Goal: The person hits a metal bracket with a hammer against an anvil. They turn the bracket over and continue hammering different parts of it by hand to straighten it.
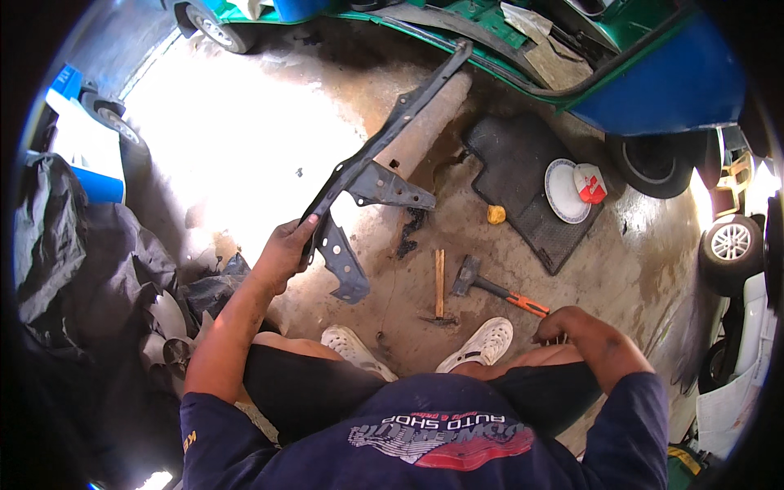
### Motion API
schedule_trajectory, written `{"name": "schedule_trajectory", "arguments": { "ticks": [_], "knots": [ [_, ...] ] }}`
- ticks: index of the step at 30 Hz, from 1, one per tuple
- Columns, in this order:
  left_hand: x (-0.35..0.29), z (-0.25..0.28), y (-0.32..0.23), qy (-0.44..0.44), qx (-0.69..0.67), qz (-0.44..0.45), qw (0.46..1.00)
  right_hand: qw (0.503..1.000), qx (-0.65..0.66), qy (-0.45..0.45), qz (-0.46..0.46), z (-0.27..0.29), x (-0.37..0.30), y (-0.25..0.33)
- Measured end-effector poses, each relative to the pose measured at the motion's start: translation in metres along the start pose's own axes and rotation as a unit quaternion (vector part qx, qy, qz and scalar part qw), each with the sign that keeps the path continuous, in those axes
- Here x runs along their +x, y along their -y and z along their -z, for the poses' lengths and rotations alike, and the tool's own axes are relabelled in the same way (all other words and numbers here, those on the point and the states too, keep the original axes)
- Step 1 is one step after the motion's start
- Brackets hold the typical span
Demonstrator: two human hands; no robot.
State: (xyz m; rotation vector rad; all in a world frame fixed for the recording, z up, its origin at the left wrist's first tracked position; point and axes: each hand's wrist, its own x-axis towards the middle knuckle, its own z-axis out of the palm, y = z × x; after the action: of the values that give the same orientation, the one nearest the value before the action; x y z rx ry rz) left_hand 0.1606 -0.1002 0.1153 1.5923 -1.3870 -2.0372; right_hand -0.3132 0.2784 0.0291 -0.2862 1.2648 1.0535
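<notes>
My left hand [287,255] is closed around a long dark metal car-body bracket [359,167], gripping it near its lower end. The bracket slants up and away to the right, with two perforated side arms branching off. My right hand [562,324] is curled beside my right knee, close to the orange grip end of a sledgehammer [498,287]. Its fingers are partly hidden, and what they hold, if anything, does not show. A smaller wooden-handled hammer [439,286] lies on the floor between my feet and the bracket.
A black rubber mat [523,175] carries a white plate [563,192] and a red-and-white carton [590,184]. A yellow lump [496,215] sits beside it. Across the far side stands a green-and-blue car body [653,86]. Black sheeting [98,269] heaps at left; a wheel [731,243] is at right.
</notes>
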Motion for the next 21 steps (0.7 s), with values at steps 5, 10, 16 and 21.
{"name": "schedule_trajectory", "arguments": {
  "ticks": [5,10,16,21],
  "knots": [
    [0.017,-0.003,0.01,-0.061,0.077,-0.093,0.991,0.999,0.007,-0.031,-0.038,-0.012,0.004,0.03],
    [0.03,0.001,0.02,-0.093,0.155,-0.137,0.974,0.995,-0.075,-0.058,-0.013,-0.017,-0.013,0.03],
    [0.02,-0.008,0.004,-0.067,0.047,-0.061,0.995,0.901,-0.209,-0.327,0.195,-0.022,-0.022,0.104],
    [0.021,-0.014,0.008,-0.049,0.016,0.004,0.999,0.8,-0.212,-0.465,0.315,-0.016,0.024,0.195]
  ]
}}
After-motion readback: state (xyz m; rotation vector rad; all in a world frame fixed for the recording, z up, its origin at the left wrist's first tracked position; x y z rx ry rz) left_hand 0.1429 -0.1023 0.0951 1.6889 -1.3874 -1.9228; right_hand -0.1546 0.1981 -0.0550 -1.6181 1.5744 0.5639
